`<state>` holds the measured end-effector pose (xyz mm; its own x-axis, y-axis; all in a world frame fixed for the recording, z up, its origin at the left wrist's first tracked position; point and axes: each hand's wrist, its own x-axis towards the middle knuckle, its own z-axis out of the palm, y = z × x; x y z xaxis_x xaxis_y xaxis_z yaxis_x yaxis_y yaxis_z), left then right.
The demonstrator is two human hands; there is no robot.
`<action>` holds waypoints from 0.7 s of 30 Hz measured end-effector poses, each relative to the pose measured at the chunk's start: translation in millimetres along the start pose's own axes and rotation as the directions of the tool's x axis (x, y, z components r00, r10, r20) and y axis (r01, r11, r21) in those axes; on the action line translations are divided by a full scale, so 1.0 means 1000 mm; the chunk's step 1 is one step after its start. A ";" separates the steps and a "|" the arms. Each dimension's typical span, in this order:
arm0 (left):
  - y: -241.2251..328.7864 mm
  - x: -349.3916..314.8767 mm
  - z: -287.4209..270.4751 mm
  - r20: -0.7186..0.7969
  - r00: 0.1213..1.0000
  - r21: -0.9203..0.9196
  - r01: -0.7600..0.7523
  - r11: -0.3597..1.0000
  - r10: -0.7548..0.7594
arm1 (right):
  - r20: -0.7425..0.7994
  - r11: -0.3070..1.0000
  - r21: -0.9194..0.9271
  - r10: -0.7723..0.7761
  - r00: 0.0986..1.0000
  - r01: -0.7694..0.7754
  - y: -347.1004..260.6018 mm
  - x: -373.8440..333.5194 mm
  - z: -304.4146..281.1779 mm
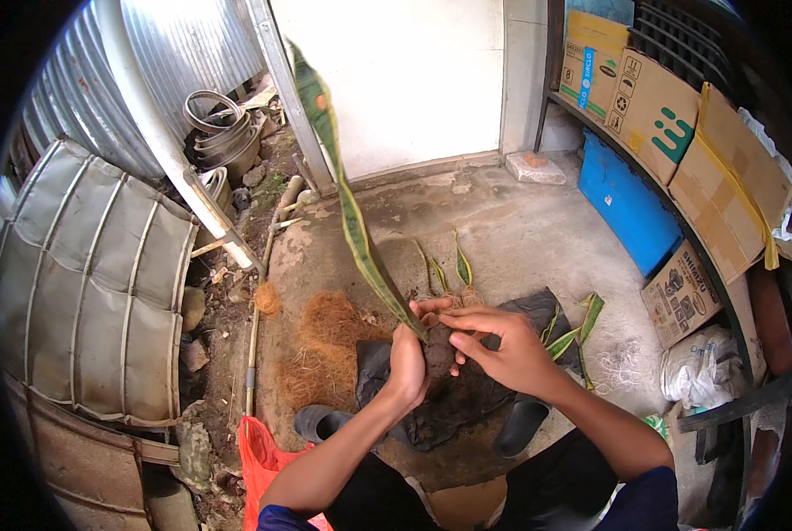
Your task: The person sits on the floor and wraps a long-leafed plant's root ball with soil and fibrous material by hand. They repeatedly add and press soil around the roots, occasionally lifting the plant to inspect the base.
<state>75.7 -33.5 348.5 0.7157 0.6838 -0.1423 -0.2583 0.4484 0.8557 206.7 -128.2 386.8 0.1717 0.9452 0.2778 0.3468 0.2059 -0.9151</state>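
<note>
A long snake plant leaf (pixel 358 226) with yellow edges stands tilted up and to the left from a dark ball of soil (pixel 440 358) at its base. My left hand (pixel 406 363) is cupped round the left side of that ball. From the right, my right hand (pixel 506 350) presses its fingers on the top and side of the soil. Under both hands lies a black plastic sheet (pixel 467 409) with dark soil on it. Beyond the hands are small snake plant cuttings (pixel 463 265) with roots. More snake plant leaves (pixel 566 342) lie at the sheet's right edge.
Brown coconut fibre (pixel 325 341) is heaped on the left. Dark slippers (pixel 521 427) sit at the sheet's near corners, with a red plastic bag (pixel 258 460) at lower left. A shelf of cardboard boxes (pixel 648 102) and a blue bin (pixel 626 203) line the right side.
</note>
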 end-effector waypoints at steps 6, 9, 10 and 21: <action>-0.001 -0.001 0.002 -0.046 0.999 0.024 0.004 1.000 -0.003 | 0.033 0.990 -0.132 -0.046 0.998 0.050 0.013 -0.002 0.001; -0.003 0.002 0.000 -0.030 1.000 0.011 0.001 1.000 -0.001 | 0.045 0.989 -0.144 -0.013 0.999 0.020 0.011 -0.002 -0.001; -0.003 0.002 0.000 -0.021 1.000 0.004 0.000 1.000 0.000 | 0.051 0.992 -0.126 0.021 0.998 -0.014 0.008 -0.002 -0.002; -0.006 0.009 -0.004 -0.059 0.998 -0.040 0.018 0.999 -0.021 | -0.054 0.974 -0.199 -0.118 0.992 0.105 0.004 0.007 -0.007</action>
<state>80.8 -27.9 339.8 0.6814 0.7071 -0.1889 -0.2709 0.4835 0.8324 215.8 -122.3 387.2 0.1793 0.8992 0.3992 0.5391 0.2497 -0.8044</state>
